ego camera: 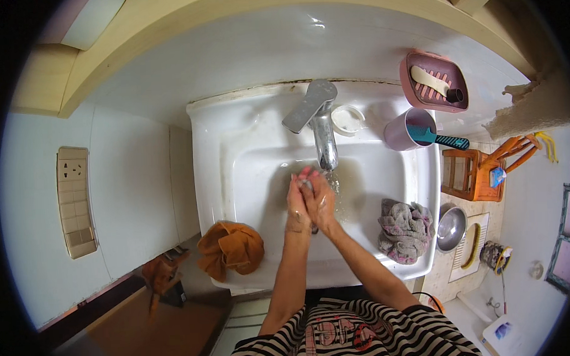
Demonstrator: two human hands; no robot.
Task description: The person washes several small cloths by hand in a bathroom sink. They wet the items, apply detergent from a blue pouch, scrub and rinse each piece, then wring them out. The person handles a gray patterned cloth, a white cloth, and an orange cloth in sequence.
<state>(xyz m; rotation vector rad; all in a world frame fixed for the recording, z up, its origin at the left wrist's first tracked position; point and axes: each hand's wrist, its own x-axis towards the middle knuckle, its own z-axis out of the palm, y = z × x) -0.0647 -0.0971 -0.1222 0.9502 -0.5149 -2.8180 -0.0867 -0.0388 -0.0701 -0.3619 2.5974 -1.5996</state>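
Water runs from a chrome faucet (pixel 326 148) into a white ceramic washbasin (pixel 252 179). Just left of the stream, my left hand (pixel 297 201) and my right hand (pixel 321 200) press together, wet, with fingers overlapping. Something pale or shiny shows between the fingers; whether it is an object or lather I cannot tell. A crumpled orange-brown cloth (pixel 233 249) lies over the basin's front left corner, and a crumpled grey cloth with pink spots (pixel 406 231) rests on its right rim.
Behind the basin's bowl sits a small round white dish (pixel 348 120). At the back right stands a pale cup (pixel 396 131) with a teal comb (pixel 436 137); above it is a pink soap dish (pixel 409 79). A wooden chair (pixel 488 189) and metal bowl (pixel 451 228) are at right.
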